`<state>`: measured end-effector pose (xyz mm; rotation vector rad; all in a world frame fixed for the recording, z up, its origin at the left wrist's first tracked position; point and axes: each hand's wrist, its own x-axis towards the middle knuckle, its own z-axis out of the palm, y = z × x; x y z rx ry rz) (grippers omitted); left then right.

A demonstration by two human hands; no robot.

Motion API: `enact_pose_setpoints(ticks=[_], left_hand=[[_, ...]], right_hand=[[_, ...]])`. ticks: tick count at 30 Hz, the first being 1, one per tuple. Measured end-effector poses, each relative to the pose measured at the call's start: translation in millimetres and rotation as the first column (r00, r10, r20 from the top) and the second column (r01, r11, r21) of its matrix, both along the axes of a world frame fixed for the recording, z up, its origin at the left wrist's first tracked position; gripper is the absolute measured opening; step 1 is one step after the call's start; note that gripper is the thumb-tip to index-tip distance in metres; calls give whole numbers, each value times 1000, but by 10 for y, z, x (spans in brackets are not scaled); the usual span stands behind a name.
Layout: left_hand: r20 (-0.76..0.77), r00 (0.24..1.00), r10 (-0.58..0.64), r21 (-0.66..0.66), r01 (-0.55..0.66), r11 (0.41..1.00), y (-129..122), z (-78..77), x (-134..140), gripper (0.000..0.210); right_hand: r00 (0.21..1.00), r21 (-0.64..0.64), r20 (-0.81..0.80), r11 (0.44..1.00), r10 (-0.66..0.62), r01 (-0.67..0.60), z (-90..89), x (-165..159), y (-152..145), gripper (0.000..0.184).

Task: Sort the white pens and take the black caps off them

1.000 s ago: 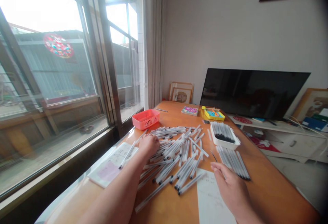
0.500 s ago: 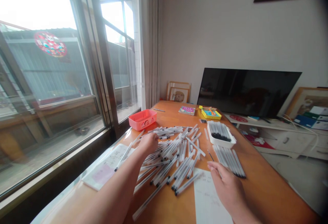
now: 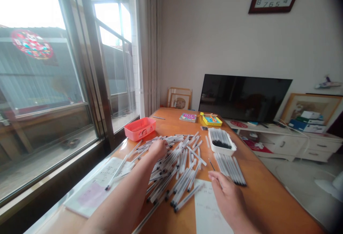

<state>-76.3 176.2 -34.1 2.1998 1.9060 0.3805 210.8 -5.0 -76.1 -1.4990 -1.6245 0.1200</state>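
Observation:
A large heap of clear pen barrels with black ends (image 3: 178, 159) lies loosely across the table. My left hand (image 3: 158, 149) reaches over the far left part of this heap, fingers curled down and closed; whatever they grip is hidden. My right hand (image 3: 226, 188) pinches a thin, dark pen refill (image 3: 211, 164) between thumb and fingers, its tip pointing away from me. Just right of that hand, a row of pen barrels (image 3: 230, 169) lies side by side. Behind the row stands a white box (image 3: 226, 151) filled with more barrels, black ends toward me.
A red plastic basket (image 3: 139, 134) stands at the left edge. Sheets of written paper (image 3: 207, 209) and a booklet (image 3: 93, 191) lie near me. Farther back are a colourful book (image 3: 188, 117) and a yellow box (image 3: 211, 120). A television (image 3: 241, 98) stands beyond the table.
The view has turned right and up, so the scene sits farther left. My left hand has shifted right over the heap, away from the basket. My right hand still holds the refill.

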Motion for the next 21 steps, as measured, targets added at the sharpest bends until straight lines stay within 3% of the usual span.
enact_pose_setpoints(ticks=[7,11,21], left_hand=[[-68,993,-93,30,95,995,128,2,138,38],[-96,984,-153,10,154,988,187,35,209,29],[-76,993,-87,62,92,994,367,-65,233,25]], right_hand=[[999,4,-10,999,33,-33,18,-10,15,32],[999,4,-8,999,32,-32,19,-23,19,33],[1000,21,-11,1000,-3,3,30,-31,33,34]])
